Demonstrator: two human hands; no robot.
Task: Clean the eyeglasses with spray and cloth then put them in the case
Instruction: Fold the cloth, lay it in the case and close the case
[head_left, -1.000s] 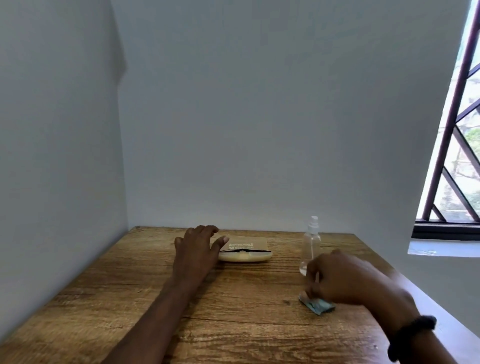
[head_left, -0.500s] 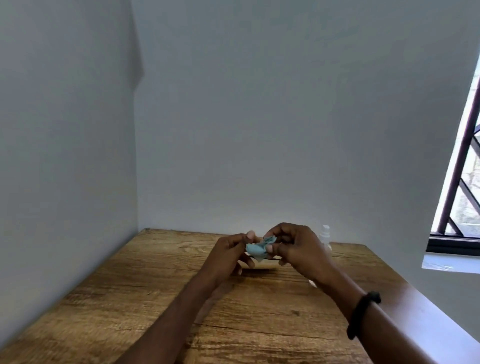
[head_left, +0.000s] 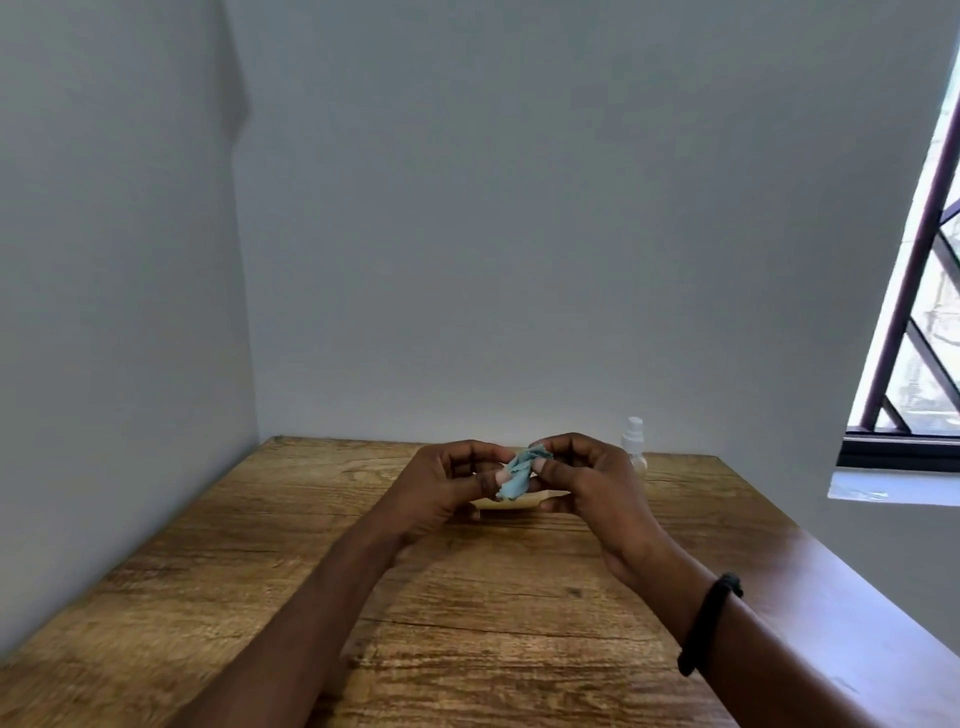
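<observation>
A small crumpled light-blue cloth (head_left: 517, 475) is pinched between the fingertips of both hands, raised a little above the table. My left hand (head_left: 447, 488) holds its left side and my right hand (head_left: 587, 483) its right side. Behind and below the hands lies the beige glasses case (head_left: 511, 501), mostly hidden; I cannot see the eyeglasses. A clear spray bottle (head_left: 635, 447) with a white nozzle stands upright behind my right hand, its lower part hidden.
The wooden table (head_left: 467, 623) fills a corner, with white walls at the left and back. A barred window (head_left: 914, 322) and its white sill lie to the right. A black band circles my right wrist.
My right hand lifted the cloth from the table at the right and brought it to the middle. My left hand left the case and took hold of the cloth too.
</observation>
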